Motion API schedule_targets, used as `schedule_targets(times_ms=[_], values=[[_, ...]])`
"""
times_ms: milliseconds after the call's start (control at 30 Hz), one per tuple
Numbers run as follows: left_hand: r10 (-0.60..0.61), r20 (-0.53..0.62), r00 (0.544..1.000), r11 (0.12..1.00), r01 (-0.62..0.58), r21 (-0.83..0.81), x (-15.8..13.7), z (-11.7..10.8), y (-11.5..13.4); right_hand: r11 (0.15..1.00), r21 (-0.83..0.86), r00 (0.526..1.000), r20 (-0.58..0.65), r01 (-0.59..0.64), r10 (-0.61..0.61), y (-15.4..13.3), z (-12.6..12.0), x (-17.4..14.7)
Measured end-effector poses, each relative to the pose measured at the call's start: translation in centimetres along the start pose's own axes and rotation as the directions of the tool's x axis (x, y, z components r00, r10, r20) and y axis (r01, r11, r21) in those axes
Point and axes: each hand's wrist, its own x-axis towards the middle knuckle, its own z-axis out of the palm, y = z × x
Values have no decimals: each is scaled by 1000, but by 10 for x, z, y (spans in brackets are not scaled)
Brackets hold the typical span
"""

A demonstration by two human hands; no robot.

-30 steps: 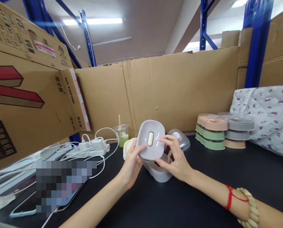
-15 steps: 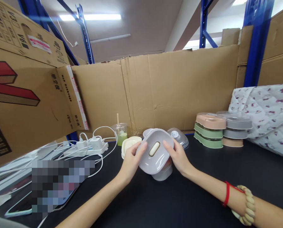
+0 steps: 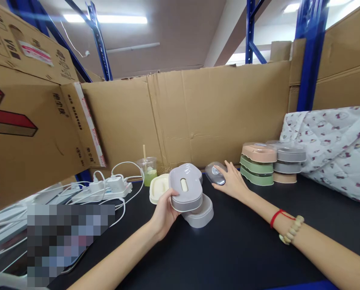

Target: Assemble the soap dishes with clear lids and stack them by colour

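My left hand grips the near left edge of a grey plastic tray, which has an oval slot with a cream insert in its middle. Below and partly behind that tray, a grey base piece rests on the black table. Over at the right, my right hand reaches with spread fingers onto a clear plastic lid bearing a round white sticker; whether it grips the lid I cannot tell. A cream tray lies left of the grey one, and part of another grey piece shows behind.
Stacked green, peach and grey trays stand at the right beside a patterned quilted cloth. A cup of green drink with a straw, a power strip and white cables occupy the left. Cardboard walls the back.
My right hand has let go of the grey tray and moved right to the clear lid. The tray is now lower and flatter, in my left hand alone. The view has shifted slightly right.
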Motion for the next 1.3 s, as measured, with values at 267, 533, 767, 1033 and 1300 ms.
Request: schedule_targets(times_ms=[267,533,767,1033,1300], values=[[-45,-8,999,999,45,24,-3,2,-3,998,-56,997,74,-5,10,0,-2,-1],[-15,15,1000,1000,15,-5,1,2,-10,992,73,994,32,-102,100,-4,-2,-1],[-17,162,987,1000,19,-12,4,1,-16,948,307,993,-49,-90,110,-14,1,-4],[-11,130,991,1000,14,-25,2,1,-15,907,391,976,-74,-159,203,-9,-2,-2],[59,250,966,998,-51,-40,1,-1,-20,592,756,949,-312,281,-53,-49,-2,-23]])
